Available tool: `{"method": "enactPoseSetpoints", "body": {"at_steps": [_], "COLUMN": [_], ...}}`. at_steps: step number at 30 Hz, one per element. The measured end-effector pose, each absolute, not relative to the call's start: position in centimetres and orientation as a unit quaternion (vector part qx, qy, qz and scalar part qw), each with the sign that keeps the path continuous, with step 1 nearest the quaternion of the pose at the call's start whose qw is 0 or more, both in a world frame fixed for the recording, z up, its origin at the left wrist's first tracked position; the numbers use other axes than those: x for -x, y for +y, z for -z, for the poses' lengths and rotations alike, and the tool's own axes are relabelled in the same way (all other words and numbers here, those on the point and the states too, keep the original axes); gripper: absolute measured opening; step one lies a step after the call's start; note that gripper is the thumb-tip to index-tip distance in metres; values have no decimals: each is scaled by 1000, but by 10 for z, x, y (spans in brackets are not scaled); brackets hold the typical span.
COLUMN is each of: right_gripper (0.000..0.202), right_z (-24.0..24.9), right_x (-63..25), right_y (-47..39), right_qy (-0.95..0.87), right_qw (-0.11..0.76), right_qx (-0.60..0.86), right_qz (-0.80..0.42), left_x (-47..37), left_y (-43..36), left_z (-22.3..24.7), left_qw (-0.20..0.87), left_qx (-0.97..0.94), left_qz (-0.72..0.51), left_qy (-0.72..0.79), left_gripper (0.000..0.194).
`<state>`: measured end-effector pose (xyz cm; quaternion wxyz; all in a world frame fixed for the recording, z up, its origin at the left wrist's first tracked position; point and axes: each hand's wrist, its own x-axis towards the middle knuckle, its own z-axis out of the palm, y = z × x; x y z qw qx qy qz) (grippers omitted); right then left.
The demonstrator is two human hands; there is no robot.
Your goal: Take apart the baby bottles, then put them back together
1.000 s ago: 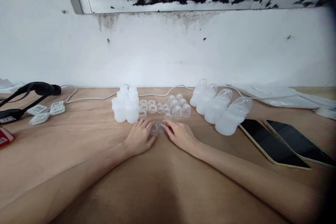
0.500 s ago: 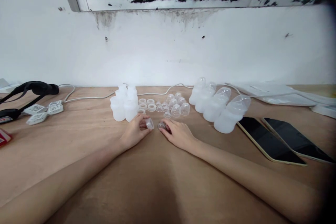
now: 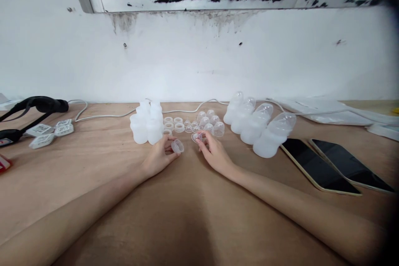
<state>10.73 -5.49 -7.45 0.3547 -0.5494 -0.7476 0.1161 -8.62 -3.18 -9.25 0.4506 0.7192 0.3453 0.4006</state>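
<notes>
Right hand (image 3: 215, 153) shifted forward, fingers pinching teat (image 3: 196, 137); left hand's (image 3: 158, 156) fingers gripping tilted ring (image 3: 178, 146)

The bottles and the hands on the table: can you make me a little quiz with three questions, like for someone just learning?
1. Count: how many capped bottles stand in the slanting row on the right?

2. True or false: the left hand is holding a phone.

3. Choose one: what is at the fingertips of the right hand?
A) a cable
B) a small clear piece
C) a black strap

Key:
1. Four.
2. False; it holds a see-through ring.
3. B.
</notes>
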Motion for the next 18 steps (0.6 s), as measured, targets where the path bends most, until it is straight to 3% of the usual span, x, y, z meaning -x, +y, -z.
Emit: {"method": "enactPoseSetpoints", "body": {"at_steps": [11, 18], "right_gripper": [26, 26], "right_z": [76, 72], "right_x": [-108, -106], "right_y": [-54, -58], "right_qy": [-761, -783], "right_qw": [371, 423], "right_qx": [521, 447], "right_qz": [-108, -91], "left_x": [85, 86], "left_y": [-33, -37], "left_z": [90, 84], "left_qw": [446, 357], "left_qx": [-721, -767], "left_qz": [-399, -402], "left_qy": [349, 352], "left_gripper": [35, 34]}}
